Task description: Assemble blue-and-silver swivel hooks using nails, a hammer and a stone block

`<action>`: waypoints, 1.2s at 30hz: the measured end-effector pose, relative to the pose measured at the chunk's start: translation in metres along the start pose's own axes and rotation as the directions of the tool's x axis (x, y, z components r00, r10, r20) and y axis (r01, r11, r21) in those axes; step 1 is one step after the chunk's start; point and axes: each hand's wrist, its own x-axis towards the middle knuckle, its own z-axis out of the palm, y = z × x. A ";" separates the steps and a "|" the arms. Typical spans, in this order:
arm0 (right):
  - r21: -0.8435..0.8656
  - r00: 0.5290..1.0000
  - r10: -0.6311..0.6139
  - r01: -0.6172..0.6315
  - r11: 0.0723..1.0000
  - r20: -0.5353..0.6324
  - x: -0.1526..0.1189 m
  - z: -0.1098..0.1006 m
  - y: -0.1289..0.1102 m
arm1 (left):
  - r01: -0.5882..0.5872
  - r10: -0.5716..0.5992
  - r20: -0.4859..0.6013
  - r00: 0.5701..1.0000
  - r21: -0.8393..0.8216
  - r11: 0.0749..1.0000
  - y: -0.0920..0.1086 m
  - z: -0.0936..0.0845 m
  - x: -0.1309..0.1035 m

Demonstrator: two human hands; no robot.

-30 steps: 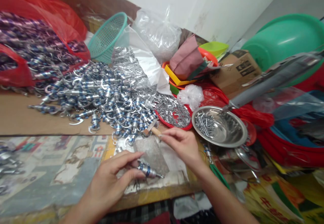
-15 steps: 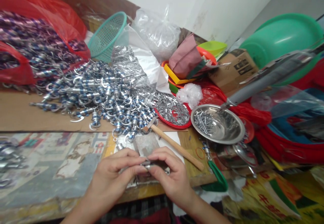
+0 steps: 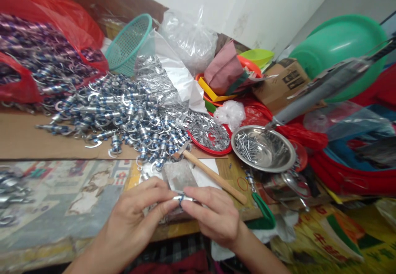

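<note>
Between the fingertips of both hands is a small silver-and-blue metal hook fitting [image 3: 182, 198], mostly covered by fingers. My left hand [image 3: 140, 208] pinches its left end and my right hand [image 3: 213, 212] its right end. Just beyond the hands lies a grey metal block [image 3: 179, 175] on white paper. A hammer [image 3: 215, 176] with a wooden handle rests beside the block, slanting down to the right. Behind them spreads a heap of similar silver-and-blue hook fittings [image 3: 123, 109].
A red plate [image 3: 213, 151] of small metal clips and a steel bowl [image 3: 269, 162] of pins stand to the right. A grey tool [image 3: 321, 88] angles over the bowl. A red bag [image 3: 71, 14] of fittings, a teal basket [image 3: 128, 45] and a green basin [image 3: 346, 55] sit farther back.
My right hand has turned, its fingers now lying more across the fitting. More of the fitting's blue band shows. The view has shifted slightly.
</note>
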 end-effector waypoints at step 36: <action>-0.725 0.484 0.808 -0.415 0.549 0.335 0.034 -0.003 0.184 | 0.616 -0.417 0.456 0.786 -0.632 0.469 -0.033 -0.004 0.009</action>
